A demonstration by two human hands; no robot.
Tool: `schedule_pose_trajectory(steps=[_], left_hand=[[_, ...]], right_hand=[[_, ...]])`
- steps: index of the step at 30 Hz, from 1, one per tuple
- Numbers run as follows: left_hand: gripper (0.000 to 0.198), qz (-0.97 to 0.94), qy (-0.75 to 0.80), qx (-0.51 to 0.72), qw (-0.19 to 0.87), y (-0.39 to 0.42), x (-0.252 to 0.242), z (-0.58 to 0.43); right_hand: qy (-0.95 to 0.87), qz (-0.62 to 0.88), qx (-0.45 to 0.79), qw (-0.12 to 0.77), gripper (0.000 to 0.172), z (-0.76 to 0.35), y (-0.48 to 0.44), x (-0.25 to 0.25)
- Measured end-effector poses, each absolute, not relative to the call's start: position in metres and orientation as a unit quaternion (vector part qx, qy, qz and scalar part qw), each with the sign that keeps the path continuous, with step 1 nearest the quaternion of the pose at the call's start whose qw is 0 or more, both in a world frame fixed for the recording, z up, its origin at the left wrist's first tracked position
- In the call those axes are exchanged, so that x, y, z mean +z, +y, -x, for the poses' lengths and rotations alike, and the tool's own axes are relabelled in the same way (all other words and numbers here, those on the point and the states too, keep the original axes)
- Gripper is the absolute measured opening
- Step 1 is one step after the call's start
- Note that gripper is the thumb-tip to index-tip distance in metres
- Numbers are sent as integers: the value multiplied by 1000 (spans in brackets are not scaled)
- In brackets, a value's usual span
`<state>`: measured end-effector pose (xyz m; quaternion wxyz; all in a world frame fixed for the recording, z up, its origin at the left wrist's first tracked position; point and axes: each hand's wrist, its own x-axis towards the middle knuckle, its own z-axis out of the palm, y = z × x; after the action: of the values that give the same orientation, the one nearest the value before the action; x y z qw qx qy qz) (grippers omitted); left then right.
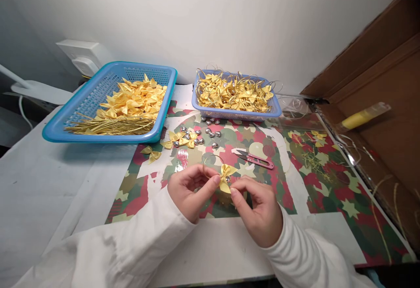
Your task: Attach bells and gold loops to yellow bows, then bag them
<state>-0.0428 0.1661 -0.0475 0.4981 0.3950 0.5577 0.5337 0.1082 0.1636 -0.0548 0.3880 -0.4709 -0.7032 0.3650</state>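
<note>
Near the front of the patterned sheet, my left hand pinches a yellow ribbon bow at its left side. A small silver bell sits at the middle of the bow, and a thin gold wire loop rises behind it. My right hand is closed with thumb and forefinger at the bow's lower right tail. Beyond my hands lie pink-handled thread snips, several loose silver bells and a few yellow bows.
At the back left stands a blue basket of yellow bows and gold wires. A smaller basket holds bows with wire loops. Cardboard walls the right side, with a yellow tube against it. Wire scraps lie on the right.
</note>
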Motion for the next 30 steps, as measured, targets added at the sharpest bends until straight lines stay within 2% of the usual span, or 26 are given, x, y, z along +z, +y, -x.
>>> schedule_pose_trajectory(steps=[3, 6, 18, 22, 30], left_hand=[[7, -451, 563, 538, 437, 165, -47, 45], [10, -500, 587, 517, 371, 164, -45, 48], [11, -625, 506, 523, 282, 169, -46, 57], [10, -650, 480, 513, 289, 169, -50, 59], [7, -511, 540, 523, 417, 167, -50, 49]], right_hand=[[-703, 470, 376, 378, 16, -109, 163, -55], [-701, 471, 382, 375, 17, -109, 162, -54], [-699, 469, 388, 374, 17, -107, 163, -53], [-697, 473, 396, 365, 18, -107, 163, -53], [-690, 469, 405, 374, 18, -107, 163, -51]])
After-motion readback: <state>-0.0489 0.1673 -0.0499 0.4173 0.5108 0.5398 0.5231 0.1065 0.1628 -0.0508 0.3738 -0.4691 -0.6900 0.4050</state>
